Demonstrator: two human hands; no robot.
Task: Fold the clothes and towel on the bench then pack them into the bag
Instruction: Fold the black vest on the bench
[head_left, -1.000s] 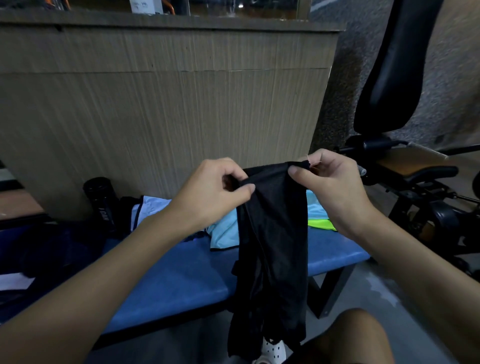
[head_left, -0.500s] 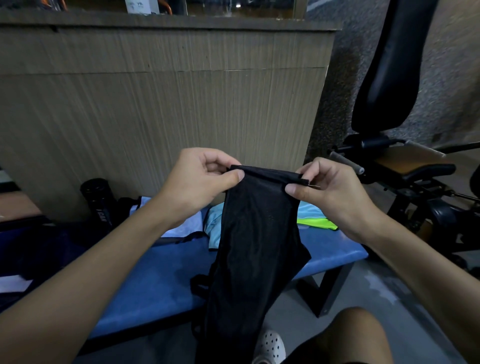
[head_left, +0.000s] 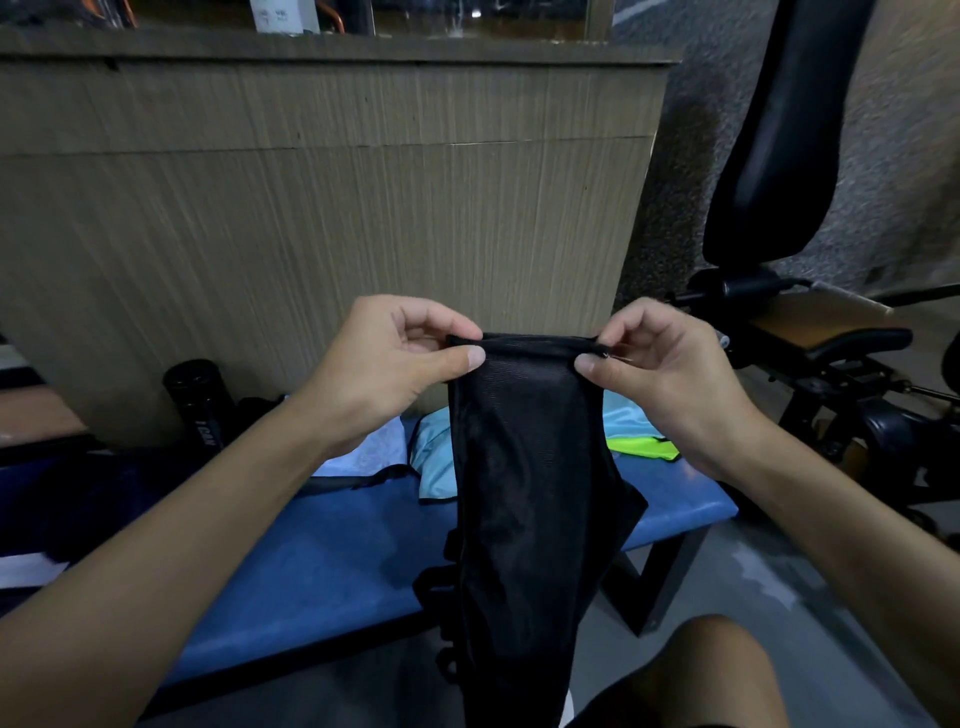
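Observation:
A black mesh garment (head_left: 524, 493) hangs in the air in front of the blue bench (head_left: 322, 561). My left hand (head_left: 395, 364) pinches its top left corner and my right hand (head_left: 660, 369) pinches its top right corner, so the top edge is stretched flat between them. Behind the garment, on the bench, lie a light blue shirt (head_left: 434, 457), a pale towel (head_left: 369, 449) and a neon yellow-green piece (head_left: 644, 447). The dark bag (head_left: 78, 504) sits at the bench's left end, mostly in shadow.
A black bottle (head_left: 195, 400) stands by the wooden panel wall (head_left: 332, 208) behind the bench. A black exercise machine (head_left: 779, 156) with a padded seat fills the right side. My bare knee (head_left: 717, 675) shows at the bottom right over grey floor.
My hands have drawn apart and levelled out, spreading the garment's top edge straight. The cloth hangs wider and its lower part has swung a little to the left.

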